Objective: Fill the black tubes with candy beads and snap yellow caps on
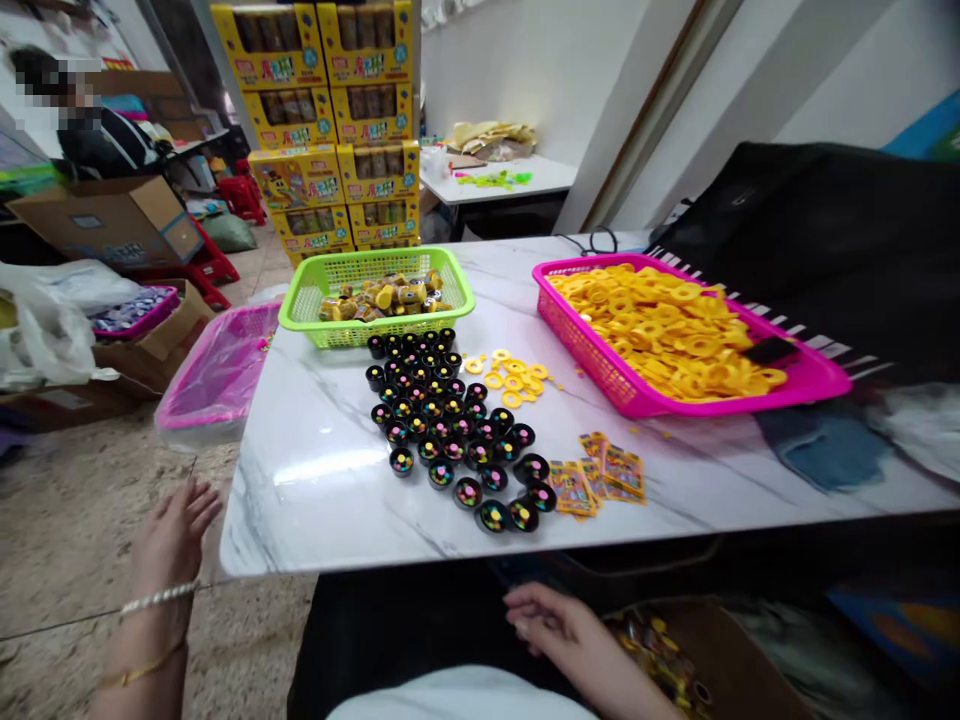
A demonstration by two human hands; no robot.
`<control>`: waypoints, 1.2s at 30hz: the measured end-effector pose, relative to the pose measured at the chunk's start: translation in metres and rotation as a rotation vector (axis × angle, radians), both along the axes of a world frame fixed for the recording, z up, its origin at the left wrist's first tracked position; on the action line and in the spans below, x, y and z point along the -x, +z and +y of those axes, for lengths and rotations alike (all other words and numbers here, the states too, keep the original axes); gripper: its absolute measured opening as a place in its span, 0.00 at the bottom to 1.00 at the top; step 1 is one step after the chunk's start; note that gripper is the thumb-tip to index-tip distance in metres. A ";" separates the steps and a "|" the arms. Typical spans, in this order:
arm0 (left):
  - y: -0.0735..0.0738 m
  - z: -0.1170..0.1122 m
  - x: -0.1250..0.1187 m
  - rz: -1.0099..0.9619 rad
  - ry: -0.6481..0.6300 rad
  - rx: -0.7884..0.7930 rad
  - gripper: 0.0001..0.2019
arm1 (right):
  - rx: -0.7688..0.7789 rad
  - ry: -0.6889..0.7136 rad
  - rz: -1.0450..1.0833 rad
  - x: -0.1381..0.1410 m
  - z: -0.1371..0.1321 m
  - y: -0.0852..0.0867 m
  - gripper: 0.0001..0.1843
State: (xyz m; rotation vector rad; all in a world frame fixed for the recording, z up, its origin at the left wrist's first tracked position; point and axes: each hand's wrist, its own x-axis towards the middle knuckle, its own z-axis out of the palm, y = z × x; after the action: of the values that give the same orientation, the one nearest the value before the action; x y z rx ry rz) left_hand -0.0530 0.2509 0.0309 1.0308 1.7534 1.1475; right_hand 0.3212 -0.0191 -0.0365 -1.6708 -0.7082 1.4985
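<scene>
My left hand [174,528] hangs off the table's left edge, holding nothing, its fingers stretched out. Below the front edge, over my lap, my right hand [546,618] is loosely bent with its fingers a little apart and nothing visible in it. Many small black cups [442,425] with coloured bits inside stand grouped on the white marbled table [322,520]. To their right lie several yellow rings [514,381] and a few printed orange packets [600,473]. Neither hand touches these things.
A green basket [300,312] holds small yellow-and-brown containers. Yellow rings fill a pink basket [581,362] at the right. Yellow boxes [367,130] are stacked behind the table. A lined pink bin [214,370] stands left. A box of yellow-and-brown pieces [739,655] sits below; a person [105,140] is at back left.
</scene>
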 end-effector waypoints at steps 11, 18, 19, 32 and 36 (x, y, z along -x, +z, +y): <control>0.053 -0.121 -0.113 0.571 -0.429 -0.389 0.08 | -0.434 -0.390 -0.766 -0.059 0.007 0.083 0.12; 0.040 -0.085 -0.150 0.503 -0.651 -0.486 0.09 | -0.727 -0.303 -1.197 -0.101 0.052 0.125 0.07; 0.036 -0.078 -0.151 0.510 -0.679 -0.434 0.11 | -0.762 -0.283 -1.198 -0.104 0.060 0.133 0.06; 0.020 -0.063 -0.148 0.426 -0.677 -0.322 0.14 | -0.494 0.304 -1.419 -0.141 0.210 0.109 0.16; 0.019 -0.056 -0.157 0.482 -0.701 -0.350 0.16 | -0.398 0.412 -1.482 -0.149 0.220 0.096 0.17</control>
State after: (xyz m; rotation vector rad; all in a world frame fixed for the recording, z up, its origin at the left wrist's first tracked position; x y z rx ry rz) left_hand 0.1043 0.1951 0.0497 2.0661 1.3344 0.7921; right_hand 0.4705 0.2004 0.0595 -2.1688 -2.0081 -0.0084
